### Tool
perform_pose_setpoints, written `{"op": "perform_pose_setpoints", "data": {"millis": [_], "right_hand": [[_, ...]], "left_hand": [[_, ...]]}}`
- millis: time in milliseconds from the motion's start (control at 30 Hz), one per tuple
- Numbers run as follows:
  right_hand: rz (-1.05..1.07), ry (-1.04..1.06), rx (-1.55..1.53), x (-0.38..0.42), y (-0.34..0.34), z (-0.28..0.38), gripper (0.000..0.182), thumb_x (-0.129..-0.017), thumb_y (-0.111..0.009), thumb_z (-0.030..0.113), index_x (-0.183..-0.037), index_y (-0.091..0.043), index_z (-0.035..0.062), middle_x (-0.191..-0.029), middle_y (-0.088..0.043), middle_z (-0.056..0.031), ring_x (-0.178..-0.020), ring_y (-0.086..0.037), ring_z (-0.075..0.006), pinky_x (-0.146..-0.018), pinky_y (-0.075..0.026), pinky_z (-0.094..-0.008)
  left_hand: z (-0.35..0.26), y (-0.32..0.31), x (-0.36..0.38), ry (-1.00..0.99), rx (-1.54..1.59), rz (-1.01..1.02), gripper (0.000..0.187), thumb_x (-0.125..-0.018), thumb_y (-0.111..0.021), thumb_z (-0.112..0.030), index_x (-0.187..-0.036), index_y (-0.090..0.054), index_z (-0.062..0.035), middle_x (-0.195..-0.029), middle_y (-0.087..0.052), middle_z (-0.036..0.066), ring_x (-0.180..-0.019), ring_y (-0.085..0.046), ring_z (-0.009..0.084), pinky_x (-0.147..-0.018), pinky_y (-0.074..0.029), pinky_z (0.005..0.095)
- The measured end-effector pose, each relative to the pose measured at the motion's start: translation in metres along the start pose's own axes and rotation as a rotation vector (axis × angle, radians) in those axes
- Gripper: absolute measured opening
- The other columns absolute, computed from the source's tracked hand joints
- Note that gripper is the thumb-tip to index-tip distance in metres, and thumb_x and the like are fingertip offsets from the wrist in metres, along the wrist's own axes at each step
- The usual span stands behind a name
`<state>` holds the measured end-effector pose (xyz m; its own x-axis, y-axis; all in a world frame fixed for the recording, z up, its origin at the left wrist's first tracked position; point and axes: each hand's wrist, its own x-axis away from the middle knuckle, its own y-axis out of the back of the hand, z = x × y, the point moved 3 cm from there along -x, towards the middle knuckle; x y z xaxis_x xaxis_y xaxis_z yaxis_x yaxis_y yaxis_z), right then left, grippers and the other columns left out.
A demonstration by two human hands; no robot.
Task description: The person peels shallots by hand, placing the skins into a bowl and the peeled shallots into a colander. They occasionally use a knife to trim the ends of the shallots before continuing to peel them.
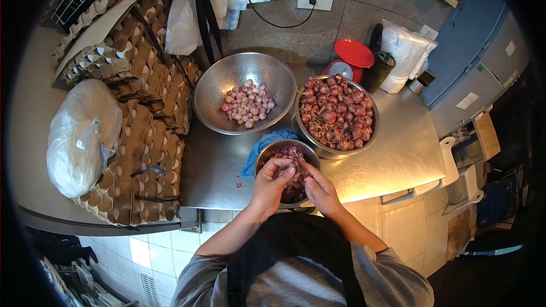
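My left hand [272,186] and my right hand [322,189] meet over a small metal bowl [263,158] of reddish peels. The left fingers are closed around what looks like a shallot, mostly covered by the fingertips. Pinched together close beside it, the right fingers hide whatever is in them. Behind to the right, a metal bowl [372,131] is heaped with unpeeled red shallots [335,111]. Peeled, pale pink shallots [248,104] lie in a large metal colander [210,88] behind to the left.
A blue cloth [250,156] lies partly under the small bowl on the steel table [210,176]. Stacked egg trays [142,165] and a filled plastic bag [82,136] crowd the left. A red scale [354,54] and white packages [401,51] stand at the back right.
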<state>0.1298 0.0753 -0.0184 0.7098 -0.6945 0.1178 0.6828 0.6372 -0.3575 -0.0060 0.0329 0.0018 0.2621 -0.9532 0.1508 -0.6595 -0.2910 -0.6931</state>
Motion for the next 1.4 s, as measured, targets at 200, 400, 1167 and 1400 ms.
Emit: {"op": "perform_pose_setpoints", "data": {"millis": [200,400,1167,1400], "right_hand": [[-0.04,0.23,0.186,-0.006,-0.007,0.006,0.039,-0.093,-0.044,0.016,-0.13,-0.038,0.0035,-0.083,-0.048,0.0039,-0.061,-0.036,-0.0012,-0.053,-0.029,-0.0142],[-0.003,0.055,-0.025,-0.006,-0.005,0.008,0.042,-0.094,-0.04,0.021,-0.133,-0.032,0.0068,-0.057,-0.037,0.0034,-0.043,-0.03,-0.004,-0.039,-0.025,-0.0177],[-0.081,-0.071,-0.251,0.0,-0.001,0.017,0.041,-0.094,-0.041,0.023,-0.133,-0.033,0.0134,-0.053,-0.035,0.0022,-0.041,-0.03,-0.0052,-0.037,-0.024,-0.0185],[-0.077,-0.065,-0.233,0.003,-0.004,0.02,0.042,-0.093,-0.042,0.023,-0.133,-0.034,0.012,-0.053,-0.035,0.0024,-0.041,-0.03,-0.0049,-0.037,-0.024,-0.0181]], "left_hand": [[-0.003,-0.002,-0.001,0.001,-0.012,0.012,0.015,-0.083,-0.059,-0.003,-0.097,-0.055,-0.0065,-0.099,-0.056,0.002,-0.09,-0.055,0.0098,-0.081,-0.047,0.0238],[-0.002,-0.001,-0.003,0.0,-0.019,0.037,0.016,-0.086,-0.054,-0.004,-0.102,-0.054,-0.0066,-0.101,-0.057,0.003,-0.091,-0.055,0.0107,-0.081,-0.046,0.0243],[-0.002,0.001,-0.005,0.118,0.074,0.074,0.024,-0.089,-0.049,-0.011,-0.112,-0.05,-0.0063,-0.101,-0.057,0.005,-0.098,-0.055,0.0154,-0.084,-0.047,0.0272],[0.004,0.007,-0.005,0.117,0.003,0.059,0.028,-0.089,-0.05,-0.01,-0.117,-0.05,-0.0069,-0.108,-0.055,0.003,-0.097,-0.054,0.0137,-0.085,-0.045,0.0282]]}}
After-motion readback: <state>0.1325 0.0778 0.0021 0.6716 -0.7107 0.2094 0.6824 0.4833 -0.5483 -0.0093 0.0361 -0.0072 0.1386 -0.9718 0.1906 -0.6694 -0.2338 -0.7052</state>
